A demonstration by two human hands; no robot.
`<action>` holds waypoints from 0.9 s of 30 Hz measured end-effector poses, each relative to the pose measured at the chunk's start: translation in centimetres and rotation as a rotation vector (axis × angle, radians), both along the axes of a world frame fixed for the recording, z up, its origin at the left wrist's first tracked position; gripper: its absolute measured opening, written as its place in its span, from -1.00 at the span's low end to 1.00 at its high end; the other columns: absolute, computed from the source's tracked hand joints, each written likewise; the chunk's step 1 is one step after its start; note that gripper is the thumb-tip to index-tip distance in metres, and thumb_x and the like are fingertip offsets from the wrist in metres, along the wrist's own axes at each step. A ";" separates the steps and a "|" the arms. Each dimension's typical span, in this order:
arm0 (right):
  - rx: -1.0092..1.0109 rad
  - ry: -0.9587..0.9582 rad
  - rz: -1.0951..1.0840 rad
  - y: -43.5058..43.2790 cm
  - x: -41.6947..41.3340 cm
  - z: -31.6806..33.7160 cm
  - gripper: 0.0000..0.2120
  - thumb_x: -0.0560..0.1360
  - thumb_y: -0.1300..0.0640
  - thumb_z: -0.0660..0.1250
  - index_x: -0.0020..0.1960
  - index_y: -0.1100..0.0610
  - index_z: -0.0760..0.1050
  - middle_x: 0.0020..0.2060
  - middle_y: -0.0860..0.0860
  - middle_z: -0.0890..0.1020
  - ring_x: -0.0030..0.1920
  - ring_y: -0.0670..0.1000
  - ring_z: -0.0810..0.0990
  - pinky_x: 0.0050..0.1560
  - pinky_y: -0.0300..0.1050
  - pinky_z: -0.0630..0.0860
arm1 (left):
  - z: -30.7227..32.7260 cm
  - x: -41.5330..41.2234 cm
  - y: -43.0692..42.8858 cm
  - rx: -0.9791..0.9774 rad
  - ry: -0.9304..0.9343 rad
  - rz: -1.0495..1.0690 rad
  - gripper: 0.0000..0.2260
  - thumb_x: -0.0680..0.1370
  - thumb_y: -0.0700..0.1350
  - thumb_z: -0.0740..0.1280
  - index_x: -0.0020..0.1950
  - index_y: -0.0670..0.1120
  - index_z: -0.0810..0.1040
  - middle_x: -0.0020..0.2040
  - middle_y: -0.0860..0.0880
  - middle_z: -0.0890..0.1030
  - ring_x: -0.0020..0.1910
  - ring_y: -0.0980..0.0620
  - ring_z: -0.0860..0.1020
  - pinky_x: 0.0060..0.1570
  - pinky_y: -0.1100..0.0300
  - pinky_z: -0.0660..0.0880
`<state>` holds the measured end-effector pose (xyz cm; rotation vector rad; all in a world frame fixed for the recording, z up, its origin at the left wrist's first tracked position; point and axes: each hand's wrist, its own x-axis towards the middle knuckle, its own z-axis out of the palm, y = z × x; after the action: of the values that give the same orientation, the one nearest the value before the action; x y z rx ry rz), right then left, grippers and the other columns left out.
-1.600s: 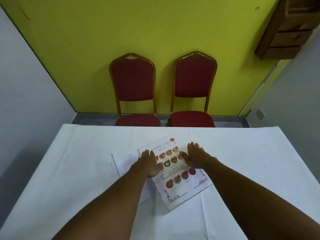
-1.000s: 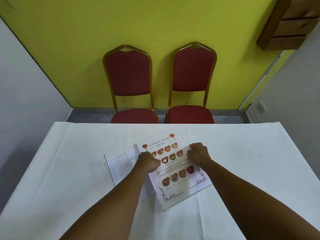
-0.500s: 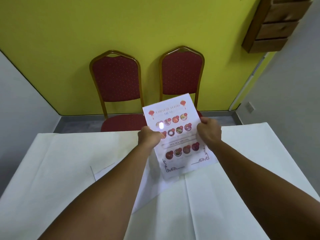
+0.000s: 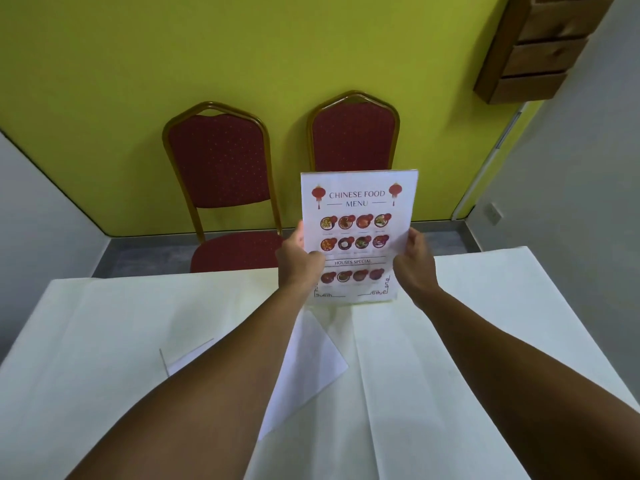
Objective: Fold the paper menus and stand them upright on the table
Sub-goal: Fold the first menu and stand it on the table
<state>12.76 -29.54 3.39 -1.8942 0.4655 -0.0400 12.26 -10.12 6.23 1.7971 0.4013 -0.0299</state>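
A white paper menu (image 4: 358,206) printed "Chinese Food Menu" with rows of dish pictures is held upright, its printed face toward me, its bottom edge near or on the white tablecloth (image 4: 485,323). My left hand (image 4: 298,263) grips its left edge and my right hand (image 4: 414,261) grips its right edge. A second white sheet (image 4: 308,362) lies flat on the cloth, partly hidden under my left forearm; its printed side does not show.
Two red upholstered chairs with gold frames, one on the left (image 4: 221,174) and one on the right (image 4: 353,136), stand against the yellow wall beyond the table's far edge. A wooden shelf unit (image 4: 540,53) hangs at upper right.
Both hands closed on the menu's sides, lifted it off the table and raised it upright, squared toward me. The blank sheet stayed flat on the cloth.
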 end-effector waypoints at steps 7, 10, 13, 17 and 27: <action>0.033 -0.092 -0.051 -1.3 0.3 -0.6 -0.40 0.41 0.44 0.13 0.41 0.12 0.32 0.17 -0.04 0.57 0.14 0.07 0.59 -0.03 -0.08 0.63 | 0.0 0.7 -0.9 -0.021 -0.035 -0.044 -0.33 0.50 -0.48 0.17 0.60 -0.11 0.29 0.39 -0.06 0.56 0.34 0.02 0.56 0.30 0.16 0.49; 0.017 -0.098 -0.044 -1.5 0.2 -0.9 -0.41 0.43 0.46 0.14 0.43 0.14 0.30 0.18 -0.04 0.55 0.14 0.05 0.57 -0.16 -0.28 0.56 | -0.4 0.6 -1.2 -0.002 -0.036 -0.050 -0.34 0.52 -0.47 0.17 0.60 -0.11 0.27 0.41 -0.06 0.54 0.37 0.00 0.53 0.24 0.22 0.48; 0.001 -0.089 -0.018 -1.8 -0.2 -1.7 -0.41 0.46 0.45 0.16 0.44 0.10 0.26 0.20 -0.06 0.55 0.12 0.04 0.58 -0.21 -0.32 0.56 | -0.7 0.3 -1.3 0.001 -0.036 -0.056 -0.36 0.52 -0.48 0.15 0.60 -0.13 0.27 0.43 -0.09 0.52 0.40 0.00 0.50 0.16 0.37 0.41; -0.050 -0.073 0.018 -2.2 -0.6 -2.6 -0.37 0.46 0.43 0.18 0.48 0.07 0.25 0.22 -0.08 0.54 0.07 0.00 0.54 -0.16 -0.30 0.56 | -1.3 0.2 -1.3 0.047 -0.014 -0.072 -0.43 0.56 -0.45 0.16 0.57 -0.15 0.33 0.41 -0.09 0.54 0.41 -0.03 0.50 0.15 0.33 0.41; -0.105 0.037 0.082 -2.4 -0.3 -4.0 -0.42 0.45 0.36 0.21 0.44 0.05 0.33 0.21 -0.02 0.60 0.07 0.09 0.57 0.06 0.00 0.58 | -3.8 -0.5 -1.5 0.219 0.083 -0.173 -0.42 0.51 -0.31 0.16 0.50 0.08 0.39 0.26 0.04 0.64 0.23 -0.03 0.62 0.15 0.03 0.61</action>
<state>12.44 -31.92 -0.65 -2.0179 0.4170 0.0257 11.73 -11.61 2.41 2.0481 0.3163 -0.1892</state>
